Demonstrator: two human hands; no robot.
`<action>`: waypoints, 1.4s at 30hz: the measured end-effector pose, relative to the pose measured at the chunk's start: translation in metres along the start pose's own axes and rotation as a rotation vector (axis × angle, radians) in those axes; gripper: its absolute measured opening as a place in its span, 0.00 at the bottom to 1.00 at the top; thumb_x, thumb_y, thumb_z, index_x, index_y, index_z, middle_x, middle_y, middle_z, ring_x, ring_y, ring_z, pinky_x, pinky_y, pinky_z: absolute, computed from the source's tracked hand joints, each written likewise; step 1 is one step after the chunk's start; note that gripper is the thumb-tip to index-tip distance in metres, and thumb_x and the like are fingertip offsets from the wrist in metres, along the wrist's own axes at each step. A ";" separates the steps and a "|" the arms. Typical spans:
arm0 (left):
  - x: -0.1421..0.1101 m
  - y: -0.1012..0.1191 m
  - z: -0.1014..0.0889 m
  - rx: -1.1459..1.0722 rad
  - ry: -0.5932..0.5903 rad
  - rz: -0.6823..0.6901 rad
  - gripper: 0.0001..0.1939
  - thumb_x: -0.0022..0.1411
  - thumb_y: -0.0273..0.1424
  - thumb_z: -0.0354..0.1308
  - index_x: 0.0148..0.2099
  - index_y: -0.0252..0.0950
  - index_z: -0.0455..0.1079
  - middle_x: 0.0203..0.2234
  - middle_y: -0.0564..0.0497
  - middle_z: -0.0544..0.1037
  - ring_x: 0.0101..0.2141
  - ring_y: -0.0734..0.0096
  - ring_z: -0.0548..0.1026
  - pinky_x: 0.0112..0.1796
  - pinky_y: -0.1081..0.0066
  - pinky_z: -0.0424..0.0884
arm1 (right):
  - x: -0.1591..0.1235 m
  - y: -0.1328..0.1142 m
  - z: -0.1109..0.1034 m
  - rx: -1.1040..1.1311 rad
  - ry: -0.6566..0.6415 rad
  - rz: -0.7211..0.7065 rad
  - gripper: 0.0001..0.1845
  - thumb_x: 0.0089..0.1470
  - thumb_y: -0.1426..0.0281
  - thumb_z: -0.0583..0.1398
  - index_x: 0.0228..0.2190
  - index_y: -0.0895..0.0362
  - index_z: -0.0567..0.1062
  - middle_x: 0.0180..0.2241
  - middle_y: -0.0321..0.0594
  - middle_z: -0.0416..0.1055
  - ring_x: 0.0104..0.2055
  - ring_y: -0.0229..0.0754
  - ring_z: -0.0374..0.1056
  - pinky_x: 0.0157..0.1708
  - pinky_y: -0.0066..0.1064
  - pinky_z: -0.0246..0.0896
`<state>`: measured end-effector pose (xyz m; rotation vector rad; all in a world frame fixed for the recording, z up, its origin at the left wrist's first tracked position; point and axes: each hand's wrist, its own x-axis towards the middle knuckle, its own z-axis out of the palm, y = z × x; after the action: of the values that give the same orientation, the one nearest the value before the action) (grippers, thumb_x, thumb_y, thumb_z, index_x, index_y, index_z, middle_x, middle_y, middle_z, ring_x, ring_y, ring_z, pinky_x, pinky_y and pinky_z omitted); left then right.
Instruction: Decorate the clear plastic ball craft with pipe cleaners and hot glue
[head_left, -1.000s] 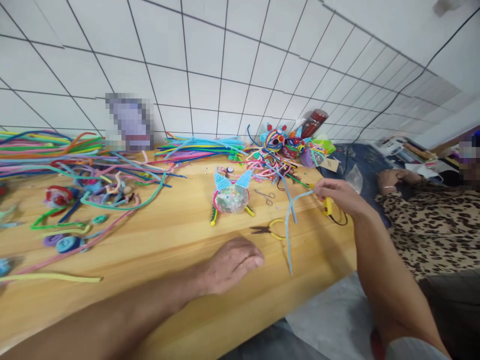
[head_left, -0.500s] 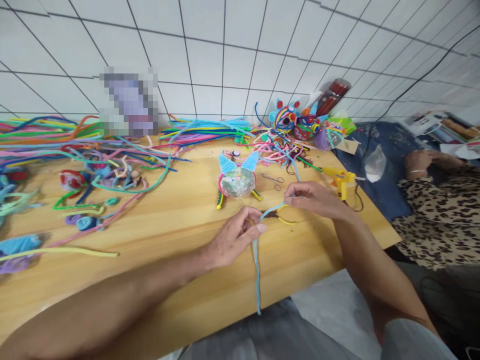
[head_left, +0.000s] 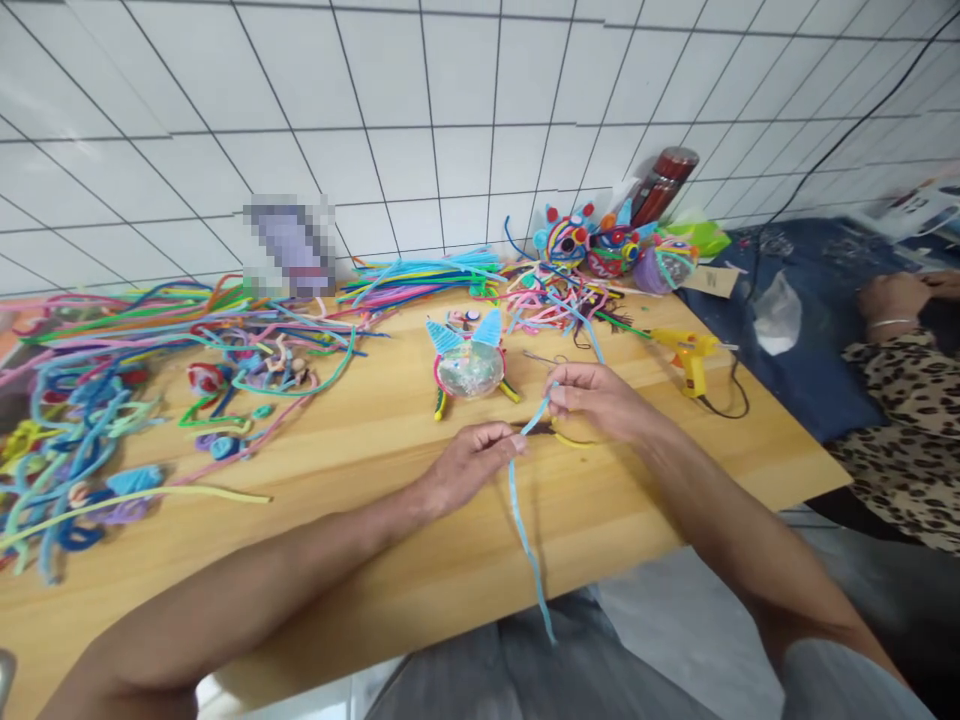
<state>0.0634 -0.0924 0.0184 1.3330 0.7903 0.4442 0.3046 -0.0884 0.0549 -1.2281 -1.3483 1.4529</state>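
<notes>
On the desk (head_left: 337,540), the craft ball (head_left: 471,370) sits beyond my left grip (head_left: 472,462), the glue gun (head_left: 690,360) right of my right grip (head_left: 596,400), tangled stems (head_left: 90,385) far left.

A pale wooden worktop (head_left: 360,480) carries heaped craft stems (head_left: 97,400), a clear ball (head_left: 470,370) with blue ears, three decorated balls (head_left: 615,250) beside a red flask (head_left: 664,187), a yellow glue gun (head_left: 686,352), and yellow-handled pliers (head_left: 574,440), partly hidden behind a hand (head_left: 589,395)

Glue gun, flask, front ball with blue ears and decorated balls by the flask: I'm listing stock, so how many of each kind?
Glue gun: 1
Flask: 1
Front ball: 1
Decorated balls by the flask: 3
Total: 6
</notes>
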 end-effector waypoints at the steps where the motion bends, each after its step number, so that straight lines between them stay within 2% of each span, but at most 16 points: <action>1: 0.001 0.002 0.002 -0.016 0.007 -0.009 0.32 0.58 0.62 0.63 0.36 0.35 0.73 0.20 0.61 0.58 0.21 0.80 0.55 0.24 0.75 0.50 | 0.002 0.003 0.000 0.047 0.014 -0.008 0.21 0.45 0.51 0.75 0.29 0.54 0.80 0.24 0.34 0.74 0.25 0.37 0.66 0.29 0.30 0.62; 8: 0.010 0.010 0.026 -0.168 -0.109 -0.048 0.33 0.56 0.63 0.65 0.33 0.35 0.67 0.26 0.54 0.75 0.19 0.82 0.66 0.22 0.76 0.59 | 0.005 0.014 -0.008 0.183 0.044 -0.023 0.25 0.44 0.47 0.76 0.29 0.54 0.80 0.25 0.35 0.74 0.25 0.37 0.66 0.30 0.31 0.63; 15: 0.021 0.007 0.044 -0.327 -0.215 -0.112 0.34 0.53 0.63 0.68 0.32 0.36 0.64 0.20 0.59 0.70 0.16 0.84 0.63 0.19 0.77 0.58 | 0.006 0.019 -0.007 0.157 0.114 -0.119 0.24 0.49 0.47 0.74 0.29 0.54 0.79 0.26 0.33 0.72 0.28 0.36 0.66 0.31 0.30 0.63; 20: 0.023 0.006 0.044 -0.432 -0.207 -0.143 0.35 0.50 0.63 0.70 0.35 0.35 0.67 0.24 0.55 0.75 0.17 0.82 0.66 0.19 0.75 0.58 | 0.011 0.021 -0.012 0.288 0.172 -0.055 0.26 0.44 0.46 0.76 0.29 0.54 0.80 0.26 0.34 0.72 0.27 0.36 0.65 0.29 0.29 0.61; 23: 0.023 0.003 0.042 -0.424 -0.204 -0.164 0.35 0.49 0.63 0.71 0.35 0.35 0.68 0.22 0.57 0.72 0.17 0.82 0.64 0.20 0.75 0.57 | 0.012 0.022 -0.012 0.319 0.174 -0.032 0.26 0.44 0.46 0.76 0.27 0.55 0.79 0.26 0.35 0.72 0.27 0.36 0.65 0.28 0.29 0.60; 26: 0.021 0.004 0.042 -0.342 -0.232 -0.154 0.33 0.52 0.62 0.69 0.34 0.35 0.69 0.19 0.59 0.68 0.18 0.82 0.61 0.22 0.74 0.56 | 0.012 0.024 -0.008 0.265 0.182 -0.055 0.25 0.46 0.47 0.75 0.25 0.55 0.78 0.25 0.35 0.72 0.27 0.37 0.64 0.29 0.29 0.60; 30: 0.019 0.006 0.041 -0.234 -0.233 -0.094 0.32 0.55 0.62 0.66 0.33 0.35 0.69 0.21 0.58 0.69 0.21 0.81 0.61 0.24 0.74 0.55 | 0.013 0.026 -0.005 0.172 0.185 -0.073 0.24 0.49 0.47 0.73 0.25 0.55 0.77 0.25 0.35 0.71 0.28 0.38 0.64 0.30 0.31 0.61; 37: 0.028 -0.003 0.036 -0.375 -0.208 -0.113 0.34 0.51 0.61 0.70 0.37 0.34 0.71 0.23 0.57 0.73 0.17 0.84 0.60 0.19 0.74 0.53 | 0.016 0.027 -0.015 0.288 0.248 -0.028 0.24 0.49 0.48 0.73 0.29 0.54 0.76 0.25 0.35 0.73 0.25 0.37 0.66 0.25 0.29 0.59; 42: 0.032 -0.005 0.033 -0.402 -0.181 -0.115 0.33 0.51 0.59 0.71 0.37 0.34 0.71 0.22 0.58 0.73 0.15 0.85 0.60 0.17 0.75 0.51 | 0.015 0.028 -0.013 0.287 0.222 -0.003 0.27 0.45 0.45 0.75 0.29 0.55 0.78 0.25 0.35 0.72 0.25 0.36 0.66 0.24 0.28 0.59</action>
<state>0.1085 -0.0937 0.0071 0.9331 0.5861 0.3620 0.3156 -0.0743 0.0255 -1.1586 -0.9559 1.4055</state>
